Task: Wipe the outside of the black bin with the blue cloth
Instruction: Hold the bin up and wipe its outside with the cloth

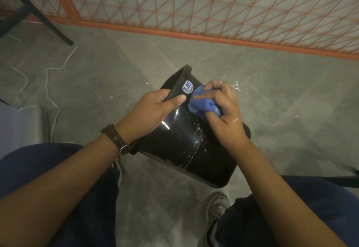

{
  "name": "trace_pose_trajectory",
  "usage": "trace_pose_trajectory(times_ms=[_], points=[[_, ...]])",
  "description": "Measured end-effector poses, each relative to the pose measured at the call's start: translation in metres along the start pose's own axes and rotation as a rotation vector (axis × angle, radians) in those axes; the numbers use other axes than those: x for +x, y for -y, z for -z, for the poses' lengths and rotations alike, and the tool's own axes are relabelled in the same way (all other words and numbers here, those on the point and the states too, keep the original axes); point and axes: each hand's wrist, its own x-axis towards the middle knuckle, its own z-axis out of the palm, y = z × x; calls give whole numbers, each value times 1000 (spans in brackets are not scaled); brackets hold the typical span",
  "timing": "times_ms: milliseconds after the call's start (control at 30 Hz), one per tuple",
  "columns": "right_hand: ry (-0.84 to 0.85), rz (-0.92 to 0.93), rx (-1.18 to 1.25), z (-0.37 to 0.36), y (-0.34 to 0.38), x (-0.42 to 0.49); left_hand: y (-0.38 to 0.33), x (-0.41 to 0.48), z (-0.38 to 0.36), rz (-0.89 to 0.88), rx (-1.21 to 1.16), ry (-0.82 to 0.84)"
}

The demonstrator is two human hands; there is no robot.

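1. The glossy black plastic bin (186, 145) is tilted above the grey concrete floor (272, 95), its rim to the far left.
2. The left hand (153, 110) grips that rim, thumb on the outer wall.
3. The right hand (223, 108) clutches the bunched blue cloth (202, 104) against the bin's wet side, just right of a white price sticker (187, 87).

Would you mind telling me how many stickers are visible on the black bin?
1. The sticker sits on the black bin under its rim, above the thumb of the left hand and beside the blue cloth in the right hand. The bin's far side is hidden.
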Motion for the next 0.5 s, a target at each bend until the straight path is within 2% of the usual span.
trace_pose_trajectory(times_ms=[100,167,300,400,500], points=[[-70,-169,35,1,-8,3,0,-1,0,42,-21,30],[-102,-205,40,-1,-7,6,0,1,-1,58,-10,36],[-47,-51,40,-18,12,5,-5,3,-5,68,-79,1],[-1,5,80,-23,15,6,-6,1,-5,71,-177,18],[81,59,81,-17,11,5,-8,-2,-4,85,-179,10]])
